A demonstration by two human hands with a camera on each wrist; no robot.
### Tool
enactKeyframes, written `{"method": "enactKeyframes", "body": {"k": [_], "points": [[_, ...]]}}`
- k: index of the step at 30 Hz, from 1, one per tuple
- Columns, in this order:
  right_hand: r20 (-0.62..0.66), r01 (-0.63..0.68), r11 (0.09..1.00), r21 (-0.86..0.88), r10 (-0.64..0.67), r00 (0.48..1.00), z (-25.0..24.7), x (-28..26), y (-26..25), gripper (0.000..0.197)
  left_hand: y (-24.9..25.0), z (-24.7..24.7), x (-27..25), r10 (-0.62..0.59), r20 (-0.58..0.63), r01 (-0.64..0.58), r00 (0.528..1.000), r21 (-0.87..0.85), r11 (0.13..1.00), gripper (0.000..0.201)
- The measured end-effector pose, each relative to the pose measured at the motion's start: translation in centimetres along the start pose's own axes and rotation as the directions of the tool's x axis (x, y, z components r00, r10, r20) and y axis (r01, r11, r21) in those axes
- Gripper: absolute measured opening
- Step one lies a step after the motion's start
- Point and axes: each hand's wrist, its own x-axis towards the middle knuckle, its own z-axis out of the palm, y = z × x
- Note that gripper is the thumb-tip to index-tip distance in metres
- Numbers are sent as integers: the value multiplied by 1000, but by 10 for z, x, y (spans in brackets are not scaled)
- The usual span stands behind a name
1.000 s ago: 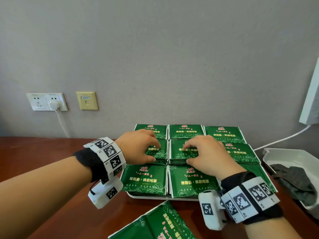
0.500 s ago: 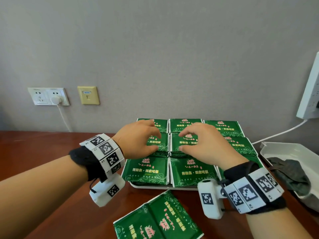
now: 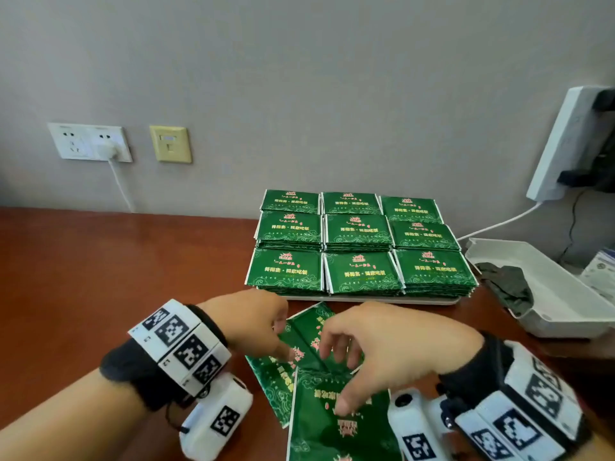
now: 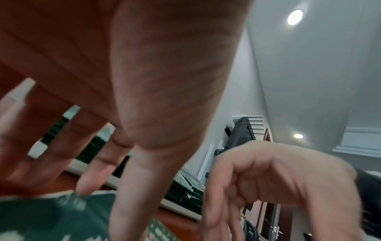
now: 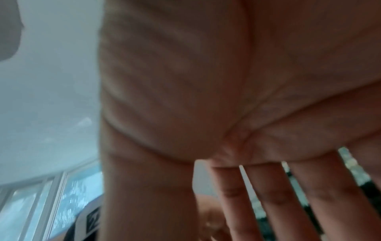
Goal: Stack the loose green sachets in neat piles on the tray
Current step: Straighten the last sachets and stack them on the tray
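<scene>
A reddish-brown wooden table (image 3: 100, 277) runs along a grey wall (image 3: 299, 78) and carries everything in view. Toward the far right of it sits a white tray (image 3: 366, 299), nearly hidden under nine piles of green sachets (image 3: 361, 247) set in three rows of three, edges lined up and the piles touching one another. Right of the tray, well apart from it, lies a white plastic bin (image 3: 562, 301) with a dark cloth (image 3: 509, 284) inside. On the wall hang a white double socket (image 3: 90, 141) with a plug in it and a yellow switch plate (image 3: 170, 144); a white power strip (image 3: 562, 144) leans at the right edge.

Near the front edge of the table, just short of the tray, loose green sachets (image 3: 336, 424) lie overlapping at odd angles. The left hand (image 3: 253, 324) hovers over them with fingers loosely bent downward, fingertips at or near the packets. The right hand (image 3: 382, 347) is spread beside it, thumb tip on the nearest sachet, fingers relaxed and holding nothing. Both wrist views are blurred; they show separated fingers.
</scene>
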Motion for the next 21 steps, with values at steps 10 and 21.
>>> {"method": "enactKeyframes", "body": {"k": [10,21], "points": [[87,-198,973,-117,208,974,36,6,-3,90,6,18,-5,-56,64,65,996,-140,988,63],[-70,77,885,459,-50,996,11,-15,38,31,-35,37,-19,155,39,-82,987,-705,704,71]]}}
